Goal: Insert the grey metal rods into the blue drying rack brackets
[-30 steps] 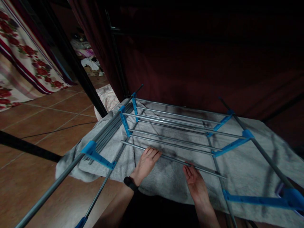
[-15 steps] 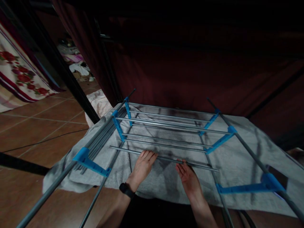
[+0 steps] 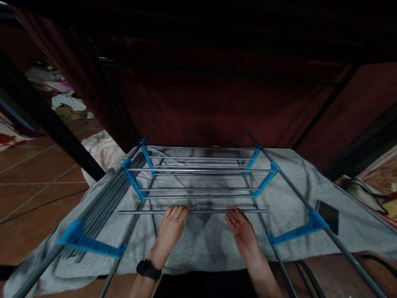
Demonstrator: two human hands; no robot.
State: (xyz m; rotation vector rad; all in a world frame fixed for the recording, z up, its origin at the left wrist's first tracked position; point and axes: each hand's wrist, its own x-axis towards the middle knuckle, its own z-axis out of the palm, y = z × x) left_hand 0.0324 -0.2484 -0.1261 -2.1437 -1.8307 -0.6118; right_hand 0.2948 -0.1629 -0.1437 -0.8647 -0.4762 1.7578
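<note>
1. A loose grey rod is held level above the grey cloth, on the near side of the frame's crossbars and roughly parallel to them.
2. The rod is gripped near its middle by the left hand; the fingers are closed narrowly over it from above, and the thumb is hidden.
3. The rod is met further right by the fingers of the right hand, which is turned with the palm partly showing; whether the grip there is fully closed cannot be told.
4. The side tubes of the metal frame are crossed in view by both ends of the rod; whether they are touched cannot be told.
5. The frame's upper and lower side tubes are joined by blue brackets, and the farther ones are spanned by several crossbars.
6. A bundle of rods is seen on the cloth beside the left side of the frame.
7. A black wristband is worn on the left wrist.
8. A dark flat object is seen beyond the near right bracket, partly covered by the frame.
9. The far edge of the cloth is backed by a dark red curtain.
</note>
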